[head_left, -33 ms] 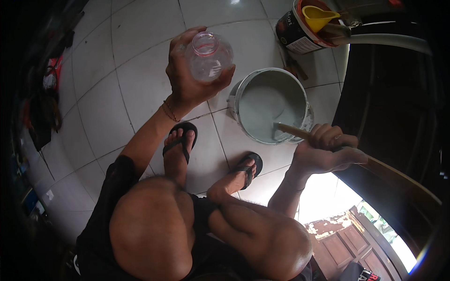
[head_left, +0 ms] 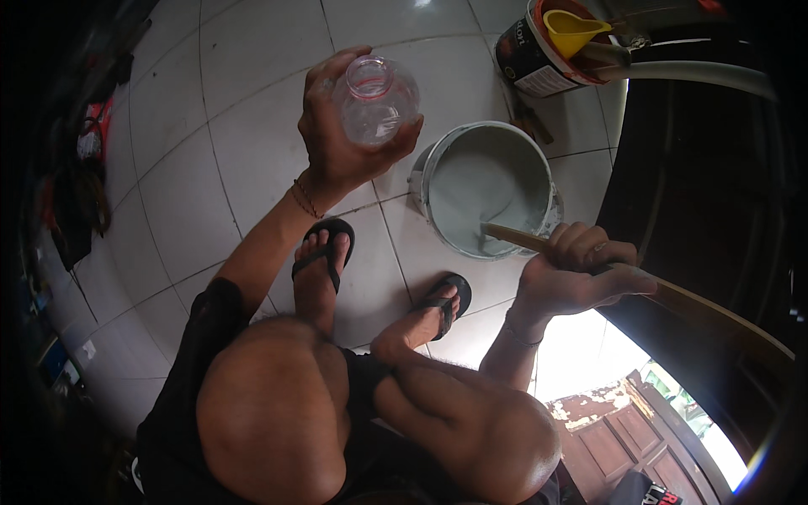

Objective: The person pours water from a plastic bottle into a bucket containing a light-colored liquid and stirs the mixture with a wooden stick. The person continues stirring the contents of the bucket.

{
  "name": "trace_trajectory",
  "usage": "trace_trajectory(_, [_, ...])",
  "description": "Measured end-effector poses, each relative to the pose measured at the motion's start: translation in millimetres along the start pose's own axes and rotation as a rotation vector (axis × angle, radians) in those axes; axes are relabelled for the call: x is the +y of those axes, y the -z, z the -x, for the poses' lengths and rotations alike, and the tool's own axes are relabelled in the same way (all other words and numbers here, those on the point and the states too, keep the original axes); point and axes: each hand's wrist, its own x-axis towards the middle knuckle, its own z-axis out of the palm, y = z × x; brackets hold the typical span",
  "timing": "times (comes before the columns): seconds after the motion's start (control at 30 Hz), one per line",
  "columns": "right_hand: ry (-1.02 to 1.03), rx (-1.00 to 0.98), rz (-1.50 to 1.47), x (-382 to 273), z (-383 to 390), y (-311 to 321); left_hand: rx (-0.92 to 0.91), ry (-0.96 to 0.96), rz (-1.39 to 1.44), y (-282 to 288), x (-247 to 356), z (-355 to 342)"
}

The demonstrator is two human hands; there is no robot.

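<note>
My left hand [head_left: 337, 126] is wrapped round a clear plastic bottle [head_left: 391, 118], open at the neck, held up to the left of the bucket. What it contains, if anything, is hard to make out. A white bucket [head_left: 427, 189] stands on the floor with smooth pale grey liquid [head_left: 488, 181] inside. My right hand [head_left: 581, 269] grips a long flat wooden stick [head_left: 707, 309] slanting down to the left. Its lower end dips into the liquid near the bucket's near side, and a curved streak marks the surface there.
At the upper right stands a dark tub [head_left: 539, 59] holding a yellow funnel [head_left: 572, 32]. A dark tool [head_left: 530, 122] lies between tub and bucket. My sandalled feet [head_left: 324, 261] rest on white tiles [head_left: 261, 109]. A brown panelled door [head_left: 610, 442] shows lower right.
The stick's lower end has shifted left through the grey liquid, and my right hand has moved slightly left with it. The left hand and bottle have stayed put.
</note>
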Motion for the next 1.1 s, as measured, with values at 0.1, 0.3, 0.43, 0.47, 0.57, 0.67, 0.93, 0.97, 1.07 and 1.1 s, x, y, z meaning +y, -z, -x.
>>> trace_trajectory(0.1, [0.026, -0.003, 0.033, 15, -5, -11, -0.009, 0.04, 0.026, -3, 0, 2])
trace_trajectory(0.3, [0.082, -0.004, 0.073, 34, -48, 1, 0.016, 0.018, 0.018, -3, -5, 4])
trace_trajectory(0.43, [0.09, -0.022, 0.076, 18, -33, 2, 0.014, -0.032, 0.019, -1, -6, 0])
trace_trajectory(0.47, [0.095, -0.026, 0.081, 10, -27, 2, 0.008, -0.025, 0.015, -1, -5, 1])
trace_trajectory(0.57, [0.127, -0.031, 0.108, 6, -7, -13, -0.005, -0.002, 0.016, -1, -1, 0])
trace_trajectory(0.67, [0.158, -0.029, 0.144, 38, -42, -14, -0.007, 0.007, 0.008, -4, 1, -3])
trace_trajectory(0.93, [0.118, 0.0, 0.43, 35, -55, 7, -0.003, -0.002, 0.034, 0, -3, 1])
trace_trajectory(0.97, [0.109, -0.005, 0.419, 36, -54, 8, -0.005, -0.018, 0.013, 0, -4, 1])
trace_trajectory(1.07, [0.099, -0.01, 0.399, 39, -56, 6, -0.014, -0.006, 0.006, 2, -2, 1])
trace_trajectory(1.1, [0.097, -0.01, 0.394, 41, -57, 5, -0.019, 0.008, 0.013, 2, -2, 1])
